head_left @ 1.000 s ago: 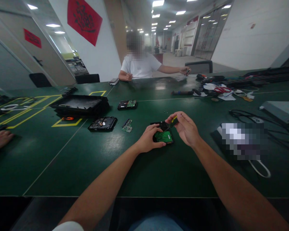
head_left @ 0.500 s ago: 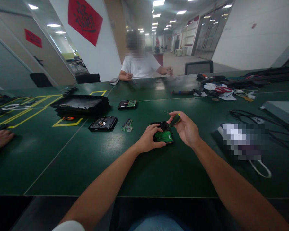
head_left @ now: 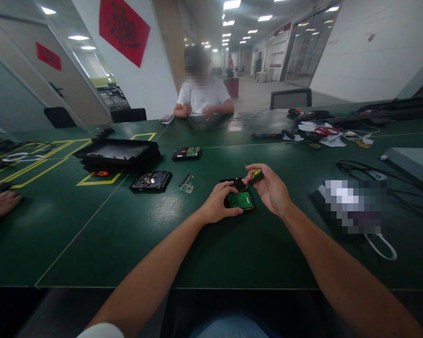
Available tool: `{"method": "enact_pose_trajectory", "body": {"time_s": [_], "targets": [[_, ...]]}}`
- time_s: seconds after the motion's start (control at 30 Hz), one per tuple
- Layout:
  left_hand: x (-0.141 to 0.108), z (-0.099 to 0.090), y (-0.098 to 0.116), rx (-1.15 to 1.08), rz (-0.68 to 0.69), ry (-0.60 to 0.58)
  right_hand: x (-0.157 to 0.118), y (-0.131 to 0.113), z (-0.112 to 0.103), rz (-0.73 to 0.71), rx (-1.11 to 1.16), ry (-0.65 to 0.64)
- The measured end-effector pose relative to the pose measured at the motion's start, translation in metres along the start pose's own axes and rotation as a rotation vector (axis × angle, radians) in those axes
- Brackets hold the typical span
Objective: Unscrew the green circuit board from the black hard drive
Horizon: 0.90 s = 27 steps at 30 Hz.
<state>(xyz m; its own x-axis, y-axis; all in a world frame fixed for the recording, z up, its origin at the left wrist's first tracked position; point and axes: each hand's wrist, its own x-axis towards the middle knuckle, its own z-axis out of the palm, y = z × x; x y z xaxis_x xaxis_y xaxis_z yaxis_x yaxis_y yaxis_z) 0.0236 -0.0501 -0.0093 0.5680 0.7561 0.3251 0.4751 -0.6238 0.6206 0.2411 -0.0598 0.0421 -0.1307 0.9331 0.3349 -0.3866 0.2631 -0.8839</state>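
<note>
A hard drive (head_left: 242, 201) with a green circuit board lies on the table, board side up. My left hand (head_left: 219, 203) grips its left side, fingers over the top and thumb along the near edge. In my right hand (head_left: 272, 190) is a screwdriver (head_left: 256, 174) with a green and yellow handle, tilted over the drive's far right part. Its tip is too small to make out. Left of the drive lies a loose circuit board (head_left: 186, 184). Further left is a second hard drive (head_left: 151, 181), and a third hard drive (head_left: 186, 153) sits behind.
Stacked black trays (head_left: 118, 154) stand at the left, beside yellow tape. Another person (head_left: 204, 98) sits opposite; a further hand (head_left: 2, 203) rests at the left edge. Red scissors (head_left: 326, 131), black cables (head_left: 366, 170), a grey metal box (head_left: 412, 163) and a blurred-out item (head_left: 352, 206) lie right.
The screwdriver has turned and tilted lower in my right hand, its yellow marking now facing me. My left hand stays on the drive. The person opposite has drawn both hands together.
</note>
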Motion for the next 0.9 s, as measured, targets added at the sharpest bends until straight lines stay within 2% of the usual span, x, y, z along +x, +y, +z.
{"method": "enact_pose_trajectory", "body": {"time_s": [0.17,0.53,0.9], "targets": [[0.0007,-0.0002,0.0016,-0.003,-0.009,-0.002,-0.0002,-0.0009,0.0006,0.013,0.012,-0.033],[0.0003,0.0033,-0.0043,0.001,-0.002,0.008,0.0005,0.0,0.0047,-0.014,0.111,0.017],[0.0006,0.0029,-0.002,0.002,0.0,0.014,0.0002,0.0018,0.0027,-0.013,0.035,0.005]]}}
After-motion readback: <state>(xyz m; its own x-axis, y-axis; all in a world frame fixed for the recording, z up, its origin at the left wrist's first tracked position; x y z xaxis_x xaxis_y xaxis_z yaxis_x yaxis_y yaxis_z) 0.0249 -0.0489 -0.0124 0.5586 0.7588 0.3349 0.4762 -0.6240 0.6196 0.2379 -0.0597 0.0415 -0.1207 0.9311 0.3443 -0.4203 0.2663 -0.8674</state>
